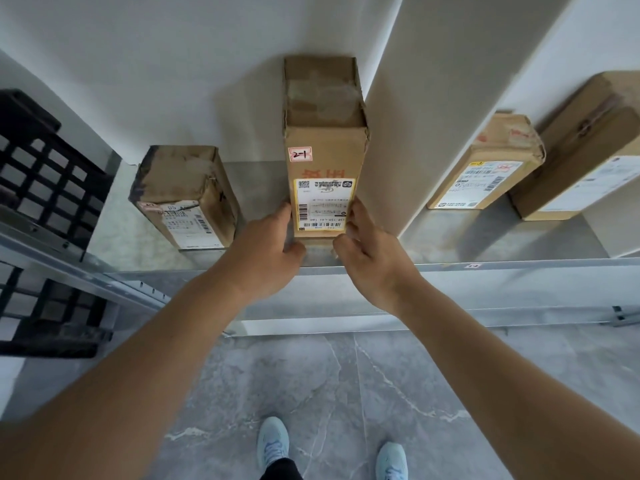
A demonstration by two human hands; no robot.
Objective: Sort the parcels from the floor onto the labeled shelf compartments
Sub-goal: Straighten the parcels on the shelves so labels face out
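Observation:
A tall brown cardboard parcel (323,147) with a yellow shipping label and a small tag marked "2-1" stands upright on the metal shelf (450,244). My left hand (266,251) touches its lower left side. My right hand (367,251) touches its lower right side, fingers loosely bent against the cardboard. Both hands flank the base; neither is wrapped round it.
A worn parcel (183,195) stands to the left on the same shelf. A white divider (433,116) separates the right compartment, where two more parcels (485,164) (585,147) lean. Black crates (45,188) sit at the far left. Grey floor and my shoes lie below.

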